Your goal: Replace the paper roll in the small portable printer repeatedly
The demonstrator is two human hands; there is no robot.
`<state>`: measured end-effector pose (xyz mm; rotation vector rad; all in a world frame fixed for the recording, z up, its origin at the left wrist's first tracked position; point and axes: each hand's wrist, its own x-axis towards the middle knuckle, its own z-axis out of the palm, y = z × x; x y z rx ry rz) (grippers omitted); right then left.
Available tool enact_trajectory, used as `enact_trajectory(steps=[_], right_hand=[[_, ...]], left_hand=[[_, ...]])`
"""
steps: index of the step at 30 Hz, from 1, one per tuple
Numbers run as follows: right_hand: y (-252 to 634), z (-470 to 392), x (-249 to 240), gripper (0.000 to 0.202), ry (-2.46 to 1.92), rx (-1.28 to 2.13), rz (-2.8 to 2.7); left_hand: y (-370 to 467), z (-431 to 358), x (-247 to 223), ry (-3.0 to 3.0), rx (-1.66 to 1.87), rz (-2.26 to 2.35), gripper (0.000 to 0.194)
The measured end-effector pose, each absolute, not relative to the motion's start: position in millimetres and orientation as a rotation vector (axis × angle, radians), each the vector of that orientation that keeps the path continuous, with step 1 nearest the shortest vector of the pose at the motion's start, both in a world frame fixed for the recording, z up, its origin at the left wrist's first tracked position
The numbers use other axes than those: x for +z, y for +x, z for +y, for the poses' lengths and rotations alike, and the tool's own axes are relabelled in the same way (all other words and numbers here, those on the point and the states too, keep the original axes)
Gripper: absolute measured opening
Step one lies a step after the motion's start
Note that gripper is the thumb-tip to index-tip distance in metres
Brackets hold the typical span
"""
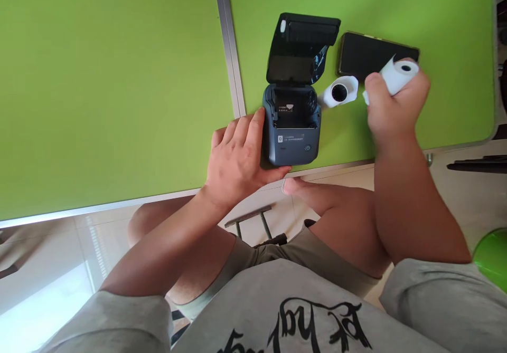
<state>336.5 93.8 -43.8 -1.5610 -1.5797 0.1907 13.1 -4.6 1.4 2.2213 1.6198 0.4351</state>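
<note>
A small dark grey label printer (293,146) stands on the green table with its black lid (303,47) swung up. Its paper bay shows no roll inside. My left hand (237,158) holds the printer at its lower left corner, fingers along the side and thumb at the front edge. In my right hand (396,105), to the right of the printer, is a white paper roll (400,76), gripped between thumb and fingers with its hollow core facing up. Another white roll (327,95) with a wider dark core lies right beside the printer.
A black smartphone (366,52) lies behind the rolls, partly covered by my right hand and the held roll. A metal seam (229,41) crosses the green table (119,78) left of the printer. The table's metal front edge (99,205) runs above my legs.
</note>
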Motion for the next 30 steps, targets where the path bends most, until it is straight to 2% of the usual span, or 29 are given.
enact_trajectory(steps=[6, 11, 14, 18, 21, 26, 30], right_hand=[[332.4, 96.7, -56.3, 0.043, -1.545, -0.146, -1.620], [343.8, 98.6, -62.9, 0.041, -1.464, -0.117, -1.690], [339.9, 92.2, -46.4, 0.039, -1.362, -0.234, -1.690], [308.3, 69.5, -6.6, 0.053, -1.251, -0.227, -2.063], [277.9, 55.8, 13.6, 0.054, -1.314, -0.346, -2.189], [262.2, 55.7, 14.7, 0.034, -1.556, -0.185, -2.345], [265.4, 54.4, 11.8, 0.016, -1.605, -0.212, -2.248]], left_hand=[[14.3, -4.9, 0.1, 2.220, 0.462, 1.644, 0.114], [13.8, -4.9, -1.4, 2.214, 0.467, 1.643, 0.114], [14.2, -4.7, -1.0, 2.227, 0.442, 1.652, 0.117], [15.3, -4.8, 1.1, 2.258, 0.395, 1.668, 0.118], [15.8, -5.1, 2.0, 2.273, 0.382, 1.675, 0.119], [15.7, -5.4, 1.0, 2.276, 0.392, 1.680, 0.118], [15.1, -5.5, 1.2, 2.288, 0.391, 1.666, 0.118]])
